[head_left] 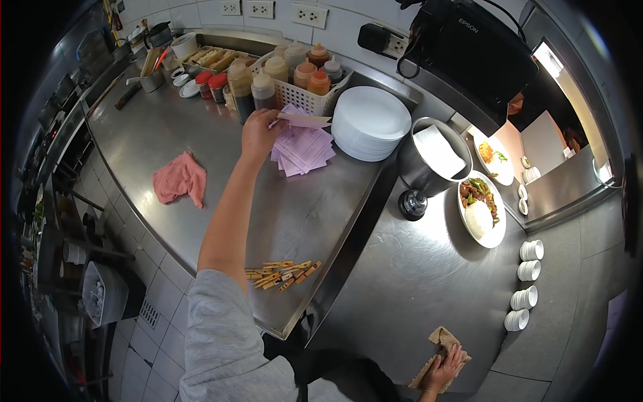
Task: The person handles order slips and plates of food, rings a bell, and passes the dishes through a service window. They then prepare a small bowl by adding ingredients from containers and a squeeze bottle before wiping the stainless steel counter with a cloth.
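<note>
My left hand [260, 136] reaches across the steel counter with its fingers pinched on a pink paper slip [305, 120]. Below that slip lies a loose pile of printed pink slips [301, 149]. At the lower right, my right hand [442, 370] lies flat over a brown cloth [442, 337] on the lower steel surface, fingers stretched across it. Close to my left hand stand sauce bottles [263, 90] and a white basket [308, 100] of more bottles. A stack of white plates [370, 124] is to the right of the slips.
Wooden clothespins [284, 275] and a pink cloth [179, 179] lie on the counter. To the right are a metal container [415, 161], a service bell [412, 205], a plate of rice and meat [481, 214], stacked small white cups [529, 271] and a black Epson printer [462, 60].
</note>
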The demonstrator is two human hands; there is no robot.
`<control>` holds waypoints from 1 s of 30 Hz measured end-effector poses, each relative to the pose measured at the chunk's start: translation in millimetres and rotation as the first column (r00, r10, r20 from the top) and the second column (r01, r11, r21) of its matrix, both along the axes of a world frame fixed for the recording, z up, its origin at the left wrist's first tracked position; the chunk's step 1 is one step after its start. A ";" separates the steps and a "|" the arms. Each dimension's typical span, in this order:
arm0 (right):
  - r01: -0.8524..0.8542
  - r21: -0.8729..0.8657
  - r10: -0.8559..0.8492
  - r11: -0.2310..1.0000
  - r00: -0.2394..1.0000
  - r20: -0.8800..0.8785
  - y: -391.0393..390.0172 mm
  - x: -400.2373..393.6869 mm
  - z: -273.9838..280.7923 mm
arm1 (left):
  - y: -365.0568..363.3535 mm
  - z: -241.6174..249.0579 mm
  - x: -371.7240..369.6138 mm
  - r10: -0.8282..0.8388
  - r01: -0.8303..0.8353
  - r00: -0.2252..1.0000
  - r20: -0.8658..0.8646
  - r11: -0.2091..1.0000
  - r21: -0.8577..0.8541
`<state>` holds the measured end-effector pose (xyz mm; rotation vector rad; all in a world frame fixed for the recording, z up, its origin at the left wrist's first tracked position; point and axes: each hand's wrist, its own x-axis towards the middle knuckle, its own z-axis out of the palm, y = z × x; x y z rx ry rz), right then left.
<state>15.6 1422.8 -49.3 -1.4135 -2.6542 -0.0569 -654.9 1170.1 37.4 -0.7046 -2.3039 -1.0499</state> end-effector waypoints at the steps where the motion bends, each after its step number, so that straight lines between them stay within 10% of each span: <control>1: -0.001 0.001 0.001 1.000 1.000 0.000 -0.6 -0.6 0.7 | -0.1 -0.1 -0.1 0.000 0.000 1.000 -0.001 1.000 -0.002; 27: -0.015 0.002 0.015 1.000 0.999 -0.039 -2.4 -4.6 4.2 | -3.2 19.4 -6.0 0.069 -0.109 0.978 -0.195 0.973 -0.202; 30: -0.038 0.003 0.038 0.999 0.997 -0.070 0.7 -4.0 2.5 | 3.7 5.6 -7.3 -0.169 0.167 0.945 -0.280 0.985 -0.033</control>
